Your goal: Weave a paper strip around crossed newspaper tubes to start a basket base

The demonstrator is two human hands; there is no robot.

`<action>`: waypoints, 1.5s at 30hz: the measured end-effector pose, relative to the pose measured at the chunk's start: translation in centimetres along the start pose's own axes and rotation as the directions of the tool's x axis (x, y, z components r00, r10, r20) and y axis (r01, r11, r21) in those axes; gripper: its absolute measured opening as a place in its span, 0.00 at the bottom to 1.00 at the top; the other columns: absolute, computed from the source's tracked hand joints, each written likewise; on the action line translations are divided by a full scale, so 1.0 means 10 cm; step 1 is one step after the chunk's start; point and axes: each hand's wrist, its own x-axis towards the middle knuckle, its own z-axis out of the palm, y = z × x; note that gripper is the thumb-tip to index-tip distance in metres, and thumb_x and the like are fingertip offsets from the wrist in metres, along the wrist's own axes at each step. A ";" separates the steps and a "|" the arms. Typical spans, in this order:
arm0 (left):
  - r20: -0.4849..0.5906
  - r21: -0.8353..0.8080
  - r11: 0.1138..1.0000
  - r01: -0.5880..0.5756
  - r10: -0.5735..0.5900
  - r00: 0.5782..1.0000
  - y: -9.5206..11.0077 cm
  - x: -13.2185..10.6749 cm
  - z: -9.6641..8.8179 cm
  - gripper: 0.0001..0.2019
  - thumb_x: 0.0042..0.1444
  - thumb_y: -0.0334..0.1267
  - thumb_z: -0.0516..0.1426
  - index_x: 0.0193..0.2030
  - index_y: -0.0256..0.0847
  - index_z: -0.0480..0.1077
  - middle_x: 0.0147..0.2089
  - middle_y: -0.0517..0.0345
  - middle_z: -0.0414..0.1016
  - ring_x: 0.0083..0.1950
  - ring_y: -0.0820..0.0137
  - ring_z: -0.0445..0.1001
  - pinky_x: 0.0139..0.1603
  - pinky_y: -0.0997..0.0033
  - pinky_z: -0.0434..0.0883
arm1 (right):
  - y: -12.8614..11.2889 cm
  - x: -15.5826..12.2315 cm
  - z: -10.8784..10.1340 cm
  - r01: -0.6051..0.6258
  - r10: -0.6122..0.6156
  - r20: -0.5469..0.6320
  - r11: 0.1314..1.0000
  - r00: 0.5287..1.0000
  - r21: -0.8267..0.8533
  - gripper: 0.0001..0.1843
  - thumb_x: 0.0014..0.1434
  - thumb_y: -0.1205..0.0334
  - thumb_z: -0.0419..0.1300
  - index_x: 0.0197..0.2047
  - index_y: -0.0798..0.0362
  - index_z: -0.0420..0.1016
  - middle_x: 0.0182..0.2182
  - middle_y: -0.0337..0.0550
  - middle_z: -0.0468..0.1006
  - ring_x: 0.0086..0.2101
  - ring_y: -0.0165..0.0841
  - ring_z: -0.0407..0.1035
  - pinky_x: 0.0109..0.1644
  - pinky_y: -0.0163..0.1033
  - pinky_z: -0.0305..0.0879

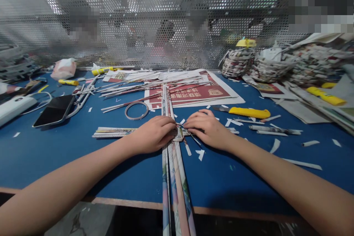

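Rolled newspaper tubes [177, 177] run lengthwise toward me and hang past the front edge of the blue table. A second bundle of tubes [113, 132] lies crosswise, and the two meet at a bound crossing [178, 133]. My left hand [155, 132] is closed over the tubes just left of that crossing, its fingertips pressed on them. Close by on the right, my right hand [208, 129] has its fingers bent around a thin paper strip [195, 139] that comes off the crossing. Its fingertips partly hide the strip.
Behind my hands lie loose paper tubes [132, 85], a red printed sheet [221, 86] and a tape ring [136, 111]. A yellow utility knife [249, 112] lies at right among paper scraps. Woven paper baskets [238, 62] stand back right; a phone [54, 110] lies left.
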 end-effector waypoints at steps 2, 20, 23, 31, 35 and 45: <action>0.039 -0.040 0.999 0.001 0.001 0.999 0.01 0.01 0.02 0.15 0.60 0.37 0.43 0.48 0.33 0.62 0.49 0.44 0.66 0.52 0.66 0.64 0.52 0.64 0.63 | 0.01 0.01 0.00 -0.018 0.017 0.017 0.999 1.000 0.046 0.09 0.55 0.68 0.53 0.35 0.51 0.75 0.35 0.40 0.77 0.41 0.33 0.67 0.51 0.47 0.51; 0.111 -0.055 0.998 0.032 -0.026 0.993 0.02 0.01 0.04 0.20 0.58 0.42 0.46 0.53 0.33 0.57 0.56 0.42 0.60 0.59 0.60 0.57 0.57 0.57 0.59 | 0.03 0.03 0.00 0.076 -0.088 0.155 0.994 0.984 0.082 0.08 0.49 0.60 0.61 0.34 0.51 0.76 0.40 0.44 0.73 0.42 0.35 0.63 0.47 0.45 0.56; 0.141 -0.052 0.998 0.031 -0.023 0.990 0.03 0.02 0.03 0.20 0.58 0.42 0.45 0.55 0.35 0.55 0.58 0.44 0.59 0.61 0.61 0.53 0.58 0.56 0.57 | 0.05 0.03 -0.02 0.090 -0.103 0.180 0.993 0.978 0.077 0.09 0.48 0.59 0.62 0.35 0.50 0.75 0.42 0.44 0.72 0.44 0.36 0.62 0.49 0.47 0.52; 0.144 -0.055 0.998 0.033 -0.025 0.989 0.03 0.02 0.04 0.21 0.59 0.42 0.45 0.56 0.35 0.55 0.58 0.44 0.60 0.62 0.61 0.52 0.58 0.55 0.57 | -0.04 0.06 0.05 -0.065 0.057 0.089 0.994 0.994 0.084 0.13 0.43 0.64 0.64 0.34 0.55 0.70 0.37 0.45 0.71 0.41 0.36 0.63 0.46 0.45 0.55; 0.144 -0.055 0.998 0.028 -0.020 0.989 0.03 0.03 0.03 0.20 0.59 0.42 0.45 0.55 0.34 0.56 0.57 0.44 0.61 0.61 0.60 0.53 0.58 0.56 0.57 | -0.05 0.04 0.08 0.005 -0.008 0.047 0.999 0.999 0.054 0.07 0.46 0.68 0.60 0.32 0.55 0.69 0.34 0.43 0.71 0.39 0.34 0.63 0.46 0.43 0.54; 0.132 -0.055 0.998 0.008 -0.001 0.991 0.01 0.02 0.05 0.20 0.59 0.42 0.44 0.54 0.33 0.58 0.57 0.44 0.61 0.61 0.62 0.55 0.59 0.57 0.56 | -0.02 -0.02 0.03 0.366 -0.365 0.015 0.930 0.931 -0.046 0.08 0.56 0.65 0.53 0.30 0.55 0.73 0.30 0.44 0.72 0.36 0.31 0.63 0.46 0.42 0.55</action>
